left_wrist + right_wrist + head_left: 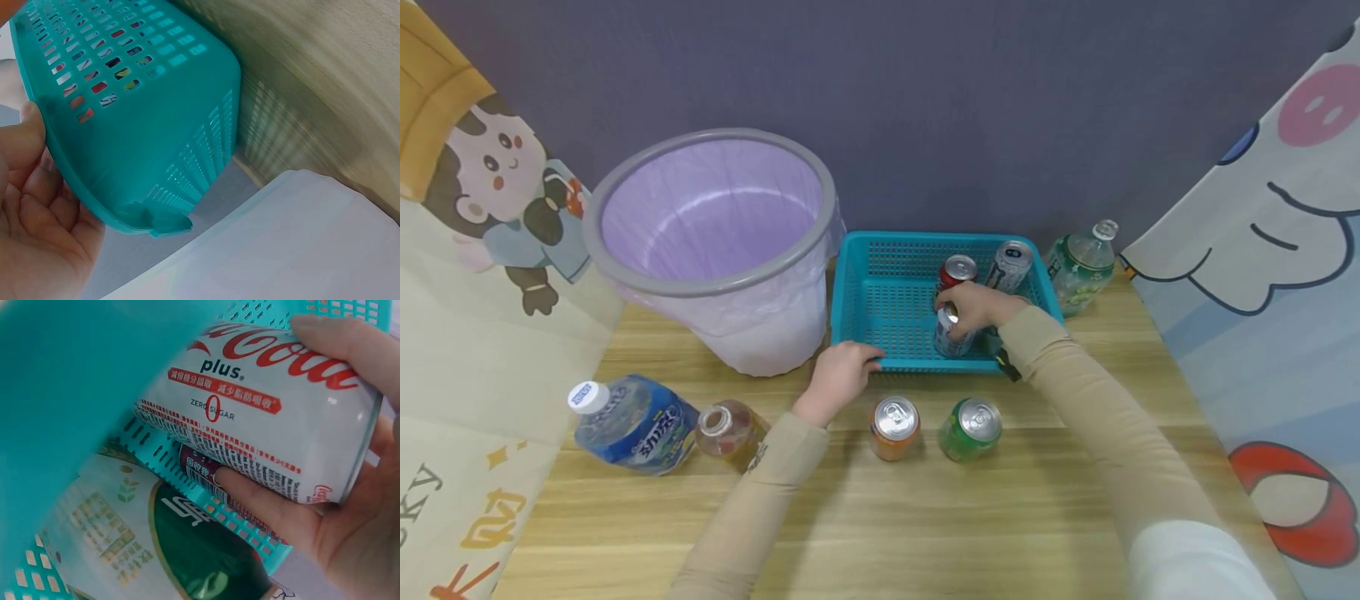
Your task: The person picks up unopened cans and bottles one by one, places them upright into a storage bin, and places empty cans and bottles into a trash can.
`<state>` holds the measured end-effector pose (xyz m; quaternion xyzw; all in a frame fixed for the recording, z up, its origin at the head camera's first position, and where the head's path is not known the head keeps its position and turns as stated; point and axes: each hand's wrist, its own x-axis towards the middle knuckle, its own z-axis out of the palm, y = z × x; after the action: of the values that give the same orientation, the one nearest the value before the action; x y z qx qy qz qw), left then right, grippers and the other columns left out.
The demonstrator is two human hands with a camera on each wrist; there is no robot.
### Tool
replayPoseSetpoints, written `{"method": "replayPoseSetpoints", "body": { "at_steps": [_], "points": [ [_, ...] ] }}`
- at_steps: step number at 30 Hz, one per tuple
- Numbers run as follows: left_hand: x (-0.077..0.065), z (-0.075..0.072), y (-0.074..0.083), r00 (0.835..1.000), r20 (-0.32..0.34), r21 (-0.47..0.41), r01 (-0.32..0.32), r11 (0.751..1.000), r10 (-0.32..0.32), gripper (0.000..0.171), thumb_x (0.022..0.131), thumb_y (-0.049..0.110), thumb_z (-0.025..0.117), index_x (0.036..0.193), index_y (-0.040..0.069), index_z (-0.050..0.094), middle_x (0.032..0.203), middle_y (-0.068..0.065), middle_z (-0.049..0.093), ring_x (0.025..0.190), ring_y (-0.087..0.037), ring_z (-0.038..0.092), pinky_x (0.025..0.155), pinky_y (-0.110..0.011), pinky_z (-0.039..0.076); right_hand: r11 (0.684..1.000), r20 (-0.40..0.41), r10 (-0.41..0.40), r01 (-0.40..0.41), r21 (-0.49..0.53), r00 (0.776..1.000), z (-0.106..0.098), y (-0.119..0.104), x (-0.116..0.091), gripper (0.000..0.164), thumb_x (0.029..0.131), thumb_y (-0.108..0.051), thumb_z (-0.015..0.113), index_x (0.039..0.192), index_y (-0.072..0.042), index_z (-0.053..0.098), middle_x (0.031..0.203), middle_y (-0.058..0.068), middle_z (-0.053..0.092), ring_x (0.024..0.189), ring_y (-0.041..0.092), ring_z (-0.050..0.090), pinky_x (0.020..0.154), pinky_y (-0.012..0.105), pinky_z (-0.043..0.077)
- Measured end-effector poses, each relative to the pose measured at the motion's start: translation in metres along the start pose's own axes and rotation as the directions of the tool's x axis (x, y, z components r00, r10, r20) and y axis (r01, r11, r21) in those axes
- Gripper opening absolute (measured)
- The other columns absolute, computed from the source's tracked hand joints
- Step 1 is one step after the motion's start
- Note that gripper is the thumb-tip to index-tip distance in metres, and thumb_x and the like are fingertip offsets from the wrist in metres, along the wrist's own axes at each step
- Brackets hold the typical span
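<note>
My left hand (838, 379) grips the near rim of a teal perforated basket (841, 292) at its left end, thumb over the rim in the left wrist view. Inside the basket, my right hand (973, 307) holds a white Coca-Cola Plus can (250, 406), thumb on one side and fingers on the other. Just behind that hand is a red can (961, 267), with a silver-white can (1011, 262) to its right. A green and white can (181, 544) lies beside the held can in the right wrist view, mostly hidden by the hand in the head view.
A lined lilac bin (782, 333) stands left of the basket. A blue-labelled bottle (643, 425) and an amber bottle (730, 429) are at left. An orange can (895, 429) and a green can (970, 429) stand in front; a clear green-labelled bottle (1082, 267) stands right.
</note>
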<state>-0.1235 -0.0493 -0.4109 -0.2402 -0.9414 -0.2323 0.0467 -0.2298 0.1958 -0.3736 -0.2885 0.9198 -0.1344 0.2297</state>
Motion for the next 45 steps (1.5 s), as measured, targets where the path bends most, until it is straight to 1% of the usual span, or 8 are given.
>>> {"method": "replayPoseSetpoints", "body": {
  "at_steps": [7,14,22,24,29,32,37,45],
  "points": [
    [0.000,0.000,0.000,1.000,-0.001,0.002,0.000,1.000,0.000,0.016,0.085,0.014,0.070,0.100,0.009,0.074,0.098,-0.007,0.073,0.088,-0.026,0.069,0.075,-0.038,0.057,1.000,-0.019,0.006,-0.005,0.024,1.000,-0.001,-0.001,-0.001,0.047,0.071,-0.007,0.073,0.115,0.004,0.061,0.100,0.015,0.062,0.083,0.023,0.057,0.071,0.037,0.052],
    [0.000,0.000,-0.001,1.000,-0.001,0.011,0.006,1.000,-0.006,0.016,0.085,0.014,0.070,0.100,0.010,0.074,0.098,-0.006,0.073,0.088,-0.026,0.069,0.075,-0.039,0.057,0.997,-0.041,0.039,-0.036,0.072,0.998,0.002,0.006,-0.001,0.050,0.073,-0.009,0.073,0.119,0.004,0.060,0.102,0.015,0.063,0.085,0.022,0.058,0.072,0.036,0.053],
    [-0.001,0.000,0.001,1.000,0.007,-0.003,0.004,1.000,-0.004,0.016,0.084,0.012,0.071,0.100,0.008,0.074,0.098,-0.007,0.073,0.089,-0.026,0.069,0.076,-0.038,0.057,0.998,-0.080,0.023,-0.018,0.064,0.996,0.005,0.009,-0.002,0.041,0.073,-0.010,0.073,0.110,0.003,0.062,0.096,0.015,0.063,0.079,0.022,0.058,0.068,0.036,0.051],
    [-0.001,0.000,0.001,1.000,0.004,-0.003,0.005,1.000,-0.005,0.016,0.084,0.011,0.071,0.100,0.008,0.074,0.098,-0.007,0.073,0.088,-0.026,0.069,0.076,-0.038,0.057,0.996,-0.080,0.043,-0.036,0.082,0.996,0.006,0.008,-0.003,0.042,0.075,-0.011,0.072,0.113,0.004,0.061,0.100,0.017,0.063,0.081,0.024,0.058,0.070,0.038,0.051],
    [-0.001,-0.001,0.002,1.000,-0.006,0.003,0.001,1.000,-0.001,0.016,0.083,0.011,0.071,0.099,0.008,0.074,0.098,-0.006,0.073,0.088,-0.026,0.069,0.076,-0.038,0.057,0.985,-0.062,0.128,-0.120,0.121,0.990,0.007,0.004,-0.002,0.057,0.081,-0.019,0.072,0.127,0.007,0.052,0.115,0.022,0.060,0.095,0.029,0.060,0.078,0.044,0.051],
    [-0.001,0.000,0.003,1.000,-0.008,0.006,-0.001,1.000,0.001,0.016,0.083,0.011,0.071,0.099,0.008,0.074,0.098,-0.007,0.073,0.088,-0.025,0.069,0.076,-0.038,0.057,0.981,-0.059,0.162,-0.154,0.121,0.985,0.007,0.001,-0.001,0.059,0.081,-0.022,0.072,0.129,0.006,0.051,0.116,0.022,0.060,0.098,0.031,0.060,0.082,0.045,0.051],
    [-0.002,0.001,0.003,1.000,0.011,0.014,-0.003,1.000,0.003,0.016,0.084,0.012,0.071,0.099,0.008,0.074,0.098,-0.006,0.073,0.088,-0.025,0.069,0.075,-0.038,0.057,0.979,-0.049,0.179,-0.173,0.109,0.983,0.007,-0.001,-0.004,0.061,0.081,-0.025,0.074,0.129,0.005,0.051,0.116,0.022,0.060,0.100,0.032,0.060,0.083,0.045,0.051],
    [-0.002,-0.001,0.004,1.000,0.006,0.029,0.012,1.000,-0.012,0.016,0.085,0.014,0.070,0.100,0.010,0.074,0.098,-0.005,0.073,0.088,-0.025,0.069,0.074,-0.038,0.057,0.962,-0.023,0.221,-0.214,0.172,0.975,-0.005,-0.006,-0.014,0.070,0.082,-0.028,0.074,0.137,0.002,0.044,0.134,0.021,0.051,0.121,0.036,0.050,0.094,0.050,0.047]
  ]
}}
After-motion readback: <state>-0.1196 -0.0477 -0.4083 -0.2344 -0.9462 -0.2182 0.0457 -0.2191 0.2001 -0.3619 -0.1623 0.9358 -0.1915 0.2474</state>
